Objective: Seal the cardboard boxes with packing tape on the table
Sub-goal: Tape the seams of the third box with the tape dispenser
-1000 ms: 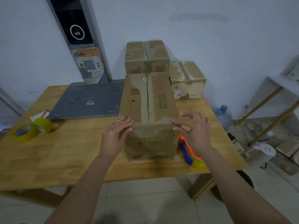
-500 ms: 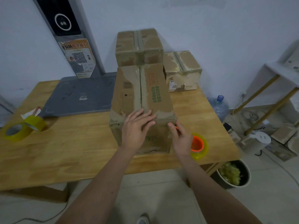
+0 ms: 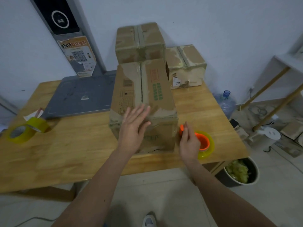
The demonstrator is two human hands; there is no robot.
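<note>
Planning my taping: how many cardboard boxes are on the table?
3: the near box under the left hand, a rear box, and a right rear box. Others may be hidden.

Wooden table [image 3: 82,154]: three cardboard boxes [image 3: 144,99]; grey scale [image 3: 78,94]; tape rolls [image 3: 24,131].

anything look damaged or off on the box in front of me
Yes. The front box looks worn: its top seam still shows a dark gap, and the old tape near the front edge is torn and ragged. The left hand lies flat on that edge.
</note>
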